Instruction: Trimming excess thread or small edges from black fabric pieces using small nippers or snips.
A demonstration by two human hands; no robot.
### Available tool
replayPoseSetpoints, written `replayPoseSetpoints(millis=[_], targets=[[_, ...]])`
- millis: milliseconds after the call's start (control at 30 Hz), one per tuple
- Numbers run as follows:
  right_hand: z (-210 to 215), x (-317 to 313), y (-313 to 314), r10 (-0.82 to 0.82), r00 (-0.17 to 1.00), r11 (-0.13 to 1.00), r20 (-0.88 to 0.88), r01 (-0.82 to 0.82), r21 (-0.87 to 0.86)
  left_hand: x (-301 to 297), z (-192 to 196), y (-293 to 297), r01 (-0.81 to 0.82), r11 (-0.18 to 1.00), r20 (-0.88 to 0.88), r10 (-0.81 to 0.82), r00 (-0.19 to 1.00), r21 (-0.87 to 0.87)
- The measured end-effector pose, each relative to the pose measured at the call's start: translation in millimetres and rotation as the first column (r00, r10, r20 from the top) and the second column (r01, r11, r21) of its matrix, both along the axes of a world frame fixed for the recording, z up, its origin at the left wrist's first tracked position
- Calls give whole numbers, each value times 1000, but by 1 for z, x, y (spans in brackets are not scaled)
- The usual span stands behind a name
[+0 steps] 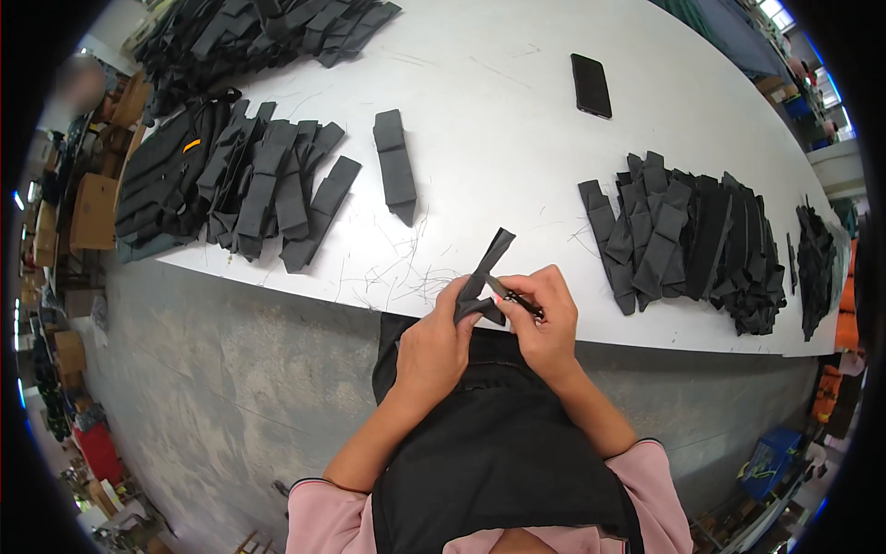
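Observation:
Near the table's front edge, my left hand point(434, 355) pinches a folded dark grey fabric strip point(491, 257), one end pointing up and away. My right hand point(551, 334) is closed on a pair of small dark thread snips point(522, 304), whose blades touch or nearly touch the strip; I cannot tell which. Loose thread ends point(397, 277) lie scattered on the white table point(489, 120) just left of my hands. Beyond them lies a single grey strip point(395, 166). One heap of similar strips point(277, 175) is to the left, and another heap point(660, 235) to the right.
A black backpack point(166, 171) with an orange tab lies at the table's left edge. Behind it rises a large pile of strips point(268, 37). A black phone point(591, 85) rests at the far right. More dark pieces point(816, 268) lie near the right edge.

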State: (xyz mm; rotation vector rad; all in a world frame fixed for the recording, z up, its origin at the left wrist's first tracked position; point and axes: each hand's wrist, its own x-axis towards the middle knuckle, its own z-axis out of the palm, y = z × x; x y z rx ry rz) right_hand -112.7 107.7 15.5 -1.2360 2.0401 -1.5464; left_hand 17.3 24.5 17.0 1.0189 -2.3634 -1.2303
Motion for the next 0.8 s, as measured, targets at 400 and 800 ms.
replayPoseSetpoints(millis=[400, 800], targets=[[-10, -4, 1, 26, 864, 997, 502, 17, -81, 3, -25, -15, -131, 990, -43, 133, 990, 48], [-6, 21, 14, 184, 982, 975, -44, -177, 132, -6, -14, -67, 64, 256, -216, 631, 745, 965]])
